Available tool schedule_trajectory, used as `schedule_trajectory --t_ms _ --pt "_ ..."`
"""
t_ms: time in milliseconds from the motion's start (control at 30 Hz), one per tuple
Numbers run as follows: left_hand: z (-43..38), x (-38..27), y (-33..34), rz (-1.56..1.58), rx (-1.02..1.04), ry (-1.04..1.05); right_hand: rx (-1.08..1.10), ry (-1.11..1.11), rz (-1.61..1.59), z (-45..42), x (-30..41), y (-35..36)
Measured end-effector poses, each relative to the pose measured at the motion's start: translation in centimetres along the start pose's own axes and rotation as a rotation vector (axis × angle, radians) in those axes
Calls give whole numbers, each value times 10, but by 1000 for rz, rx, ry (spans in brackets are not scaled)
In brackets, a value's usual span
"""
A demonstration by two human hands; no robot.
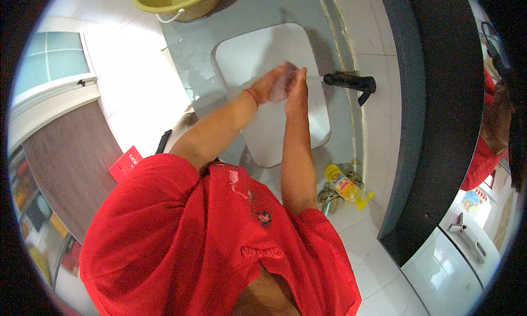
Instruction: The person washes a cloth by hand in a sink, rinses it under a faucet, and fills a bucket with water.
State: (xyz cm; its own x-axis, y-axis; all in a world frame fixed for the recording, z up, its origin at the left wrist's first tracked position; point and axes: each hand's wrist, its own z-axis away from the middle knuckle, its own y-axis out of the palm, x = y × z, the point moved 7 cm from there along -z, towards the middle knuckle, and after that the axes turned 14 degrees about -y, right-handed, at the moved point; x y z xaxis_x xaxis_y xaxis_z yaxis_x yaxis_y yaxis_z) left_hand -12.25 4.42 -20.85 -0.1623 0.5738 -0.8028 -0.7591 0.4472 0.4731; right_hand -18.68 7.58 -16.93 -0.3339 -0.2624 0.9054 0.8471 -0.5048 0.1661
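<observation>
Over a white washbasin (263,145), my two hands meet in a thin stream of water from a black faucet (350,82). My left hand (267,84), with a red string at the wrist, is blurred by motion, and its fingers overlap the right hand's. Its partner, my right hand (297,94), is nearest the faucet, with the wrist upright in the picture and the palm turned toward the left hand. Water and blur hide the fingers between the palms. I cannot tell whether anything small lies between them.
A yellow-green bucket (181,11) with a white handle sits on the wet grey counter (181,56). Right of the basin are a yellow pump bottle (345,185) and a glass cup (329,198). A black-framed mirror (494,151) edges the right side. At left is a red box (125,163).
</observation>
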Motion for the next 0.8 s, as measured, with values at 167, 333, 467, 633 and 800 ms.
schedule_trajectory --t_ms 167,333,467,633,800 --pt "22 -9 -12 940 153 -474 -127 -236 222 -4 21 -49" --pt "27 -3 5 992 265 -521 -186 -7 -13 -6 -6 -22" --pt "12 17 8 811 190 -596 -97 -123 54 -24 -17 -67" --pt "28 20 2 770 187 -770 -71 -188 89 6 23 -33" --pt "7 42 1 656 7 -748 242 -722 813 35 50 37"
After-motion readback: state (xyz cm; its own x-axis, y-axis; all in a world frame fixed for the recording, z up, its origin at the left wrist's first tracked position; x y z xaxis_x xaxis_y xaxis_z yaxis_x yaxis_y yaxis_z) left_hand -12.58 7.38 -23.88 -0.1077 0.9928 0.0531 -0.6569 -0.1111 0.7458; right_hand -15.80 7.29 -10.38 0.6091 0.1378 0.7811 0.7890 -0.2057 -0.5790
